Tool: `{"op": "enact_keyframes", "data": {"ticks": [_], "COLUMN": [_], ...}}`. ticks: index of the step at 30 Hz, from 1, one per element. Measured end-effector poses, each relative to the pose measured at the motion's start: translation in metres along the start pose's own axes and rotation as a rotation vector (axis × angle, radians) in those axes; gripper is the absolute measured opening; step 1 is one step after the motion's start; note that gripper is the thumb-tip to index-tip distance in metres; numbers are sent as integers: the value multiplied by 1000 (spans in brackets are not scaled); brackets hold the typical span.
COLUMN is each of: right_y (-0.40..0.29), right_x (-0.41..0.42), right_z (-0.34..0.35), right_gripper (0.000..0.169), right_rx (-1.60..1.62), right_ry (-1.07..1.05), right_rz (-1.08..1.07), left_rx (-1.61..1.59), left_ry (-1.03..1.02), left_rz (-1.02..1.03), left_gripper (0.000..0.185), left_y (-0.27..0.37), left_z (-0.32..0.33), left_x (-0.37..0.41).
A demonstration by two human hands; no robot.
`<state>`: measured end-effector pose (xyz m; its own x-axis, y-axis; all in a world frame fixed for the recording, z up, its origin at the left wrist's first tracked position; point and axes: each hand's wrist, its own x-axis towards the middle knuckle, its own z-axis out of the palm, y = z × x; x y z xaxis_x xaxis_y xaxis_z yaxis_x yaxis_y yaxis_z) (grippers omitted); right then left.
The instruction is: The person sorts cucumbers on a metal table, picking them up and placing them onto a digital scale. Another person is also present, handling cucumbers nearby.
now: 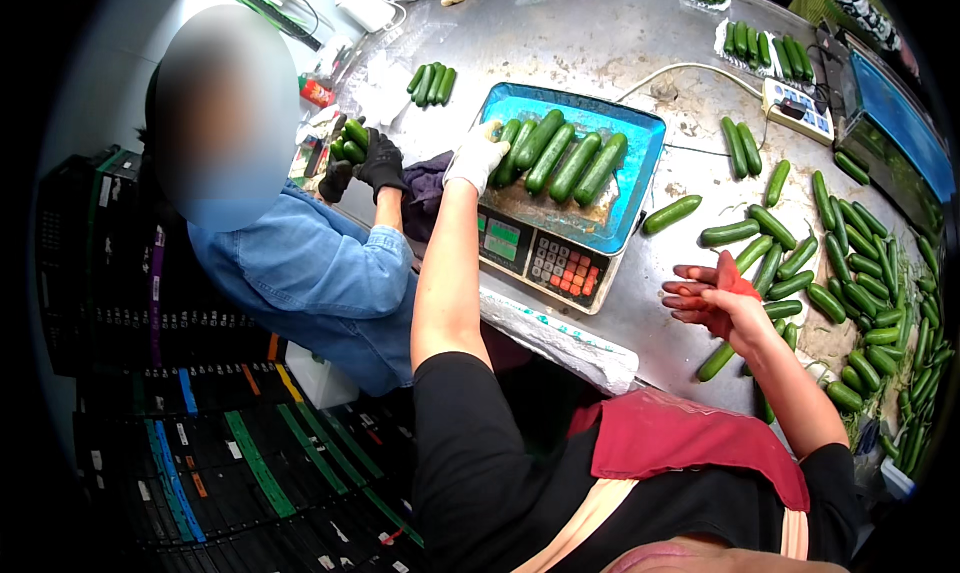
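Observation:
My left hand [478,155], in a white glove, reaches to the left side of a blue weighing pan [645,134]. Its fingers touch the leftmost of several cucumbers [551,153] laid side by side there; whether they grip it is hidden. The pan sits on a digital scale [517,246] with a keypad and a lit display. My right hand [709,295], red across the palm and fingers, hovers with nothing in it, left of a loose spread of cucumbers [799,254]. A single cucumber [673,214] lies between that hand and the pan.
A co-worker's black-gloved hands [381,164] hold several cucumbers at left. A power strip [799,111] with cables lies behind the scale. Cucumber bundles [748,44] stand along the far side. A white plastic roll [562,340] lines the near edge; black crates [247,453] stand below left.

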<state>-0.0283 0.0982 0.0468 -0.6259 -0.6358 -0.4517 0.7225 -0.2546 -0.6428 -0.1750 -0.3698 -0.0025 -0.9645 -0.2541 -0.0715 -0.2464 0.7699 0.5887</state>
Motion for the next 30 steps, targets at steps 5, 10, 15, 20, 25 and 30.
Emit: {"op": "enact_keyframes", "data": {"ticks": [5, 10, 15, 20, 25, 30], "right_y": [16, 34, 42, 52, 60, 55], "right_x": [-30, -43, -21, -3, -2, -4], "right_z": [-21, -24, -16, -22, -45, -41], "right_gripper": [54, 45, 43, 55, 63, 57], "right_rx": [11, -11, -125, -113, -236, -182], "right_ry": [94, 115, 37, 62, 77, 129], "right_rz": [-48, -27, -56, -262, -282, -289], "left_rx": [-475, -1492, -1599, -1637, -1598, -1689], "left_ry": [141, -34, -568, -934, -1199, -1144], "left_rz": [100, 215, -190, -256, -398, -420], "left_gripper": [49, 41, 42, 46, 57, 52], "left_y": [26, 115, 157, 176, 182, 182], "left_z": [-44, -45, 46, 116, 154, 181], "left_x": [-30, -137, -220, -261, -277, -281]}}
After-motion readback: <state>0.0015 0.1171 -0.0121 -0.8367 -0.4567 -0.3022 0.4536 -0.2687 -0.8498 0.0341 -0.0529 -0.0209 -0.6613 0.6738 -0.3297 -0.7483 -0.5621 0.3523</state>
